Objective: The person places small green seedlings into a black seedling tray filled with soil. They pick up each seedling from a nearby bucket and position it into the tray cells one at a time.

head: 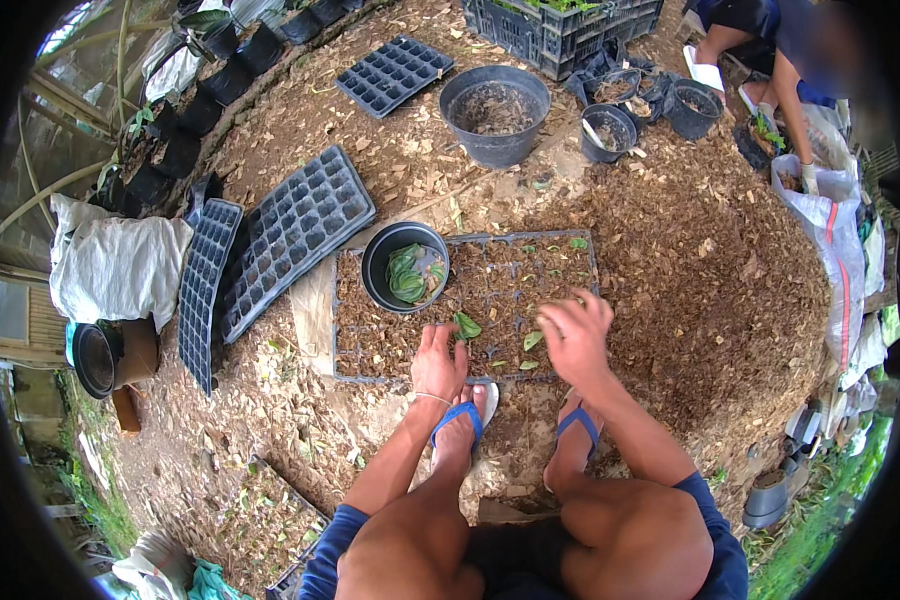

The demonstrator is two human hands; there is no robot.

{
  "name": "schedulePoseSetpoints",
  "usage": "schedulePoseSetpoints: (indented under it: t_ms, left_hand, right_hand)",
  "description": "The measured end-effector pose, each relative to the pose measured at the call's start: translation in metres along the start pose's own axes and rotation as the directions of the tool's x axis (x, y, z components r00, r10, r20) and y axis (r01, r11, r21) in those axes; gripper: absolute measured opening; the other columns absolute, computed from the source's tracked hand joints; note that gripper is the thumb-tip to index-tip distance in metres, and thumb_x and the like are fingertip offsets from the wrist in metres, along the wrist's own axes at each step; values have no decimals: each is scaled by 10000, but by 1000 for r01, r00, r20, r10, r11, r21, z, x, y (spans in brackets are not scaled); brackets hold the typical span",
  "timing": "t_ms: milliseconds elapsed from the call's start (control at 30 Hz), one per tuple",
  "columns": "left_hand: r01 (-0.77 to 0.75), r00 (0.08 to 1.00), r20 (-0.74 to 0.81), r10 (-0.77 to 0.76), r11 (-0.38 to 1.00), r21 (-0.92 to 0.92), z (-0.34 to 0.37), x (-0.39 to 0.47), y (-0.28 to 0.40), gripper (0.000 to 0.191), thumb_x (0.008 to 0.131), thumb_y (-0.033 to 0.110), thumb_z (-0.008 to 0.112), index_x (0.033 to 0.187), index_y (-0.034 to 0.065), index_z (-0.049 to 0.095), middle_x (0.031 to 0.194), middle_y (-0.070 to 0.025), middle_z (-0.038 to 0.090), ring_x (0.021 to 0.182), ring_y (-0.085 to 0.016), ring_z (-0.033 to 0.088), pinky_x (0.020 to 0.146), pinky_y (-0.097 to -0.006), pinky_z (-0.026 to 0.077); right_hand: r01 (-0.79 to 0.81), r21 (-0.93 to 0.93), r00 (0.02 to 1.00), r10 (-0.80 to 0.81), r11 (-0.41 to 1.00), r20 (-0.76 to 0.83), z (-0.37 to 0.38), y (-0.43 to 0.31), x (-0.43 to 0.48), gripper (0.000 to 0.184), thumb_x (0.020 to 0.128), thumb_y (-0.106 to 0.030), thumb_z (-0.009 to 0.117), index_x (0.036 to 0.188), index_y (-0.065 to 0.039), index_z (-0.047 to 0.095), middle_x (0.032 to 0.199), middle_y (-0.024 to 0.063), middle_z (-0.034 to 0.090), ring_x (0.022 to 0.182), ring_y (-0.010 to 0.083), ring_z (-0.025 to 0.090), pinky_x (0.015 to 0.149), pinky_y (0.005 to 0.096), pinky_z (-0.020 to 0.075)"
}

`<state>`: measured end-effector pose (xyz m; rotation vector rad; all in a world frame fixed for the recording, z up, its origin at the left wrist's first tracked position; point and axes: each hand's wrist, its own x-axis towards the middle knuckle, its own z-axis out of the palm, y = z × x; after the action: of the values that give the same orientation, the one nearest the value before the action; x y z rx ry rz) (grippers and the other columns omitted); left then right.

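A black plastic seedling tray [495,289] filled with brown potting mix lies on the ground before me, with small green leaf pieces in some cells. A round black pot [367,262] stands on its left part and holds green leaves [407,276]. My left hand [436,364] is over the tray's near edge, its fingertips at a green leaf [466,326]; whether they grip it is unclear. My right hand [579,337], slightly blurred, hovers over the right part of the tray with its fingers bent, and nothing shows in it. A leaf piece [532,341] lies just left of it.
Empty cell trays [300,232] lie at the left, another [394,75] farther back beside a large black pot [495,124]. Loose potting mix [705,300] is heaped at the right. At the upper right a co-worker's gloved hand [806,180] reaches into a white sack [832,247].
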<state>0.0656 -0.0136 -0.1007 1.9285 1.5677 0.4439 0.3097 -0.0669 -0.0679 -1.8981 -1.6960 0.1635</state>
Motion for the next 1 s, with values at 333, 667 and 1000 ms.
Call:
schedulePoseSetpoints:
  t_ms: [333,667,1000]
  left_hand:
    - [-190,976,-132,173,972,-137,-29,6,9,220,926,252,807,893,65,696,964,-136,685,877,-357,700,748,-474,578]
    - [-160,979,-93,180,969,186,-110,116,13,162,958,131,672,1040,24,762,1068,-190,715,927,-364,734,801,-485,593]
    - [-100,986,169,-11,772,628,-53,169,-12,181,959,110,653,1044,65,806,1092,-179,763,1045,-347,762,852,-456,637]
  right_hand:
    - [-357,-36,934,357,934,-2,-63,105,-75,375,835,71,614,1174,-36,735,1232,184,671,1181,411,613,999,494,499]
    - [-467,-575,751,645,672,143,-69,136,-124,638,904,-51,682,1520,-131,539,1545,270,450,1475,478,366,1211,669,238]
    - [-507,-579,680,709,639,186,-65,135,-106,714,874,-139,758,1544,-123,510,1512,270,482,1475,494,362,1231,695,206]
